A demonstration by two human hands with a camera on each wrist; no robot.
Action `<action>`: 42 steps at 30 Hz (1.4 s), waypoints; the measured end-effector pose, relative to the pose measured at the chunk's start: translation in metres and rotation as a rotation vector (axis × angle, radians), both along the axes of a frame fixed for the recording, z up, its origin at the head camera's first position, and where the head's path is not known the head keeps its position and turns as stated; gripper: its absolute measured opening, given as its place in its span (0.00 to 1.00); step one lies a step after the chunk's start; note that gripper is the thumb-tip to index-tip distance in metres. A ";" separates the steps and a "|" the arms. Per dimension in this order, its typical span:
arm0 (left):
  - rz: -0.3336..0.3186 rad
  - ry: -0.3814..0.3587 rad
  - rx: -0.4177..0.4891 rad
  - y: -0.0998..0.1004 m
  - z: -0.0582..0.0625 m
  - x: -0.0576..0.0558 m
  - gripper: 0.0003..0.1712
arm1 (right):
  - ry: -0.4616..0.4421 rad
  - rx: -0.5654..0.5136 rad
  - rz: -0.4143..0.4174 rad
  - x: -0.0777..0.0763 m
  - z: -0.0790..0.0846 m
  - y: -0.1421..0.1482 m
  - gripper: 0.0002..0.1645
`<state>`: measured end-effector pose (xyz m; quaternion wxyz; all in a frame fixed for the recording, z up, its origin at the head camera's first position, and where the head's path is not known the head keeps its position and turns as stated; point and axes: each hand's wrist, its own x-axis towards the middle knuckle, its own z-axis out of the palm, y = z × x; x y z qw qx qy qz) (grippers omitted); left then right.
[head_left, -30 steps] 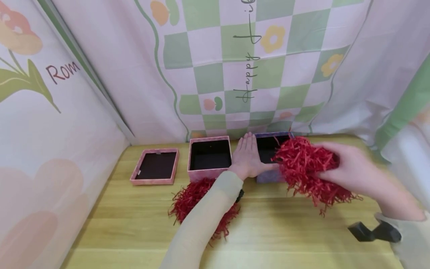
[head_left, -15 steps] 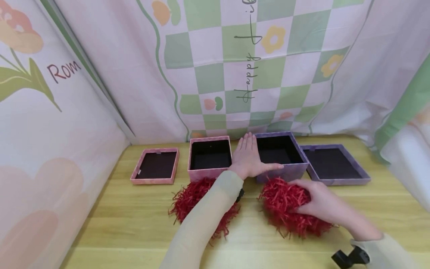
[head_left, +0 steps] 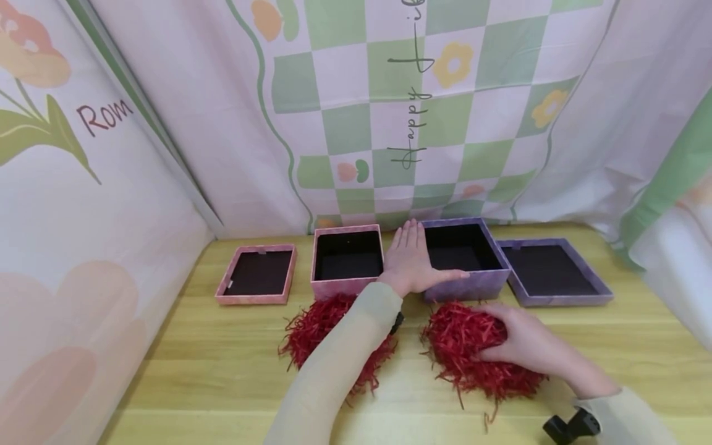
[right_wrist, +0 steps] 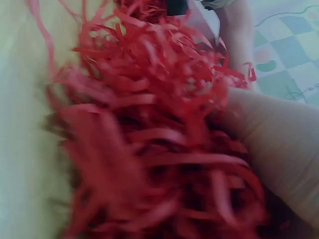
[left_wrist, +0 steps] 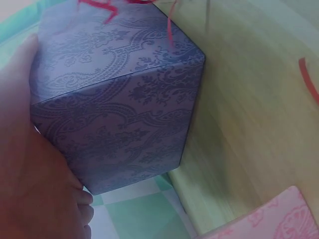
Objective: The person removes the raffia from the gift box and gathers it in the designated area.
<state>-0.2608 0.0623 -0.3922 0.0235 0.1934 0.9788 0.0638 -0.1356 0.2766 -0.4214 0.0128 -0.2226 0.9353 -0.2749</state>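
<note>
A clump of red shredded paper [head_left: 467, 337] lies on the table in front of the purple box [head_left: 470, 287]; my right hand [head_left: 523, 343] grips it from its right side. In the right wrist view the red paper strips [right_wrist: 149, 99] fill most of the picture, hiding the fingertips. My left hand [head_left: 408, 266] lies along the purple box's left side with straight fingers, its thumb stretched across the front wall. From the left wrist, the box's patterned outer walls [left_wrist: 119, 109] show beside that hand. Inside, the box looks black, with no paper visible.
Left of the purple box stands an open pink box [head_left: 342, 288], its lid [head_left: 258, 275] lying farther left. A purple lid [head_left: 547, 272] lies to the right. Another heap of red shredded paper [head_left: 317, 330] sits partly under my left forearm. A curtain [head_left: 345, 130] hangs behind.
My right hand has brought the shredded paper down and left, from beside the purple box's right part to the table before it. The purple lid came into view. My left hand stayed put.
</note>
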 end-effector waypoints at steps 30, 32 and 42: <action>0.015 -0.015 -0.035 0.002 -0.001 -0.002 0.78 | 0.334 0.050 -0.070 0.010 0.064 0.021 0.45; 0.017 -0.017 -0.034 0.003 -0.002 -0.003 0.79 | 0.346 0.047 -0.072 0.009 0.065 0.022 0.44; -0.006 0.012 0.010 -0.006 0.006 -0.001 0.79 | 0.309 -0.037 -0.163 0.006 0.073 0.028 0.40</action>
